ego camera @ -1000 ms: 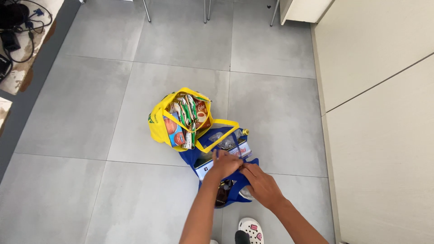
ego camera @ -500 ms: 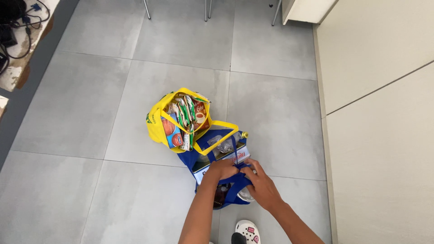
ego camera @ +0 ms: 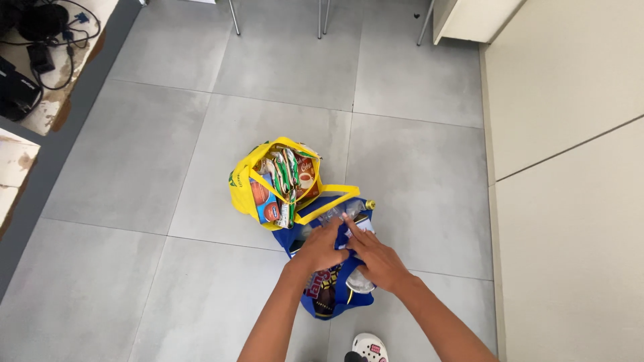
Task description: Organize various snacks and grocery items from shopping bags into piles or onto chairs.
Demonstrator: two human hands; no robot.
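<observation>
Two shopping bags stand side by side on the grey tiled floor. The yellow bag (ego camera: 240,188) is packed with several snack and drink packets. The blue bag (ego camera: 349,305) with yellow handles holds packets and clear plastic bottles. My left hand (ego camera: 320,247) and my right hand (ego camera: 374,257) are both over the mouth of the blue bag, fingers curled on its blue straps and its top contents. Exactly what each hand grips is hidden under the fingers.
A white clog (ego camera: 365,348) shows at the bottom edge. Metal chair legs (ego camera: 320,17) stand at the top. A white cabinet wall (ego camera: 570,134) runs along the right. Cables and dark gear (ego camera: 40,40) lie on a surface at the upper left.
Both hands have moved a little up over the blue bag's opening and closer together. The bags have stayed in place.
</observation>
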